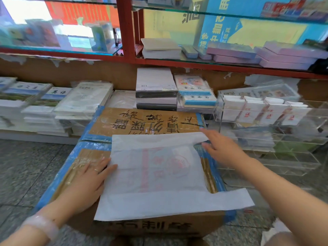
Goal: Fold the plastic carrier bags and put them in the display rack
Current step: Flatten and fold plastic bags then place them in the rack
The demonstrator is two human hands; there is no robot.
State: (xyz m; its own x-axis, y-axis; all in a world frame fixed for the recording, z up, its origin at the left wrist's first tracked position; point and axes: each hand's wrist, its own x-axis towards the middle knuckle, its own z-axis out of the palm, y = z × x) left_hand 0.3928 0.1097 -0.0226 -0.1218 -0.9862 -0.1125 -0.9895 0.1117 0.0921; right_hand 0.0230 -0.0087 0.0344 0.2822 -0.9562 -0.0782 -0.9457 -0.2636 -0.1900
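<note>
Lying flat on a taped cardboard box [145, 121], the white carrier bag [159, 174] (faint red print) is pressed by both hands. Left hand [90, 176] flat, fingers together, on its left edge; right hand [221, 148], fingers straight and slightly apart, at its far right corner.

- a speckled grey tiled floor [26, 166] fills the lower left, its joints running diagonally.
- a red-framed shelving unit [124, 29] stands across the top, with glass shelves [230, 15] carrying blurred colourful goods.
- lilac flat boxes [284, 55] lie stacked at the right end of the lower glass shelf.
- a brown back panel [71, 71] runs under the red frame, with torn white tape along its top edge.
- stacks of white books [79, 103] sit on a low ledge at the left.
- bright daylight shows through the glass at upper left.
</note>
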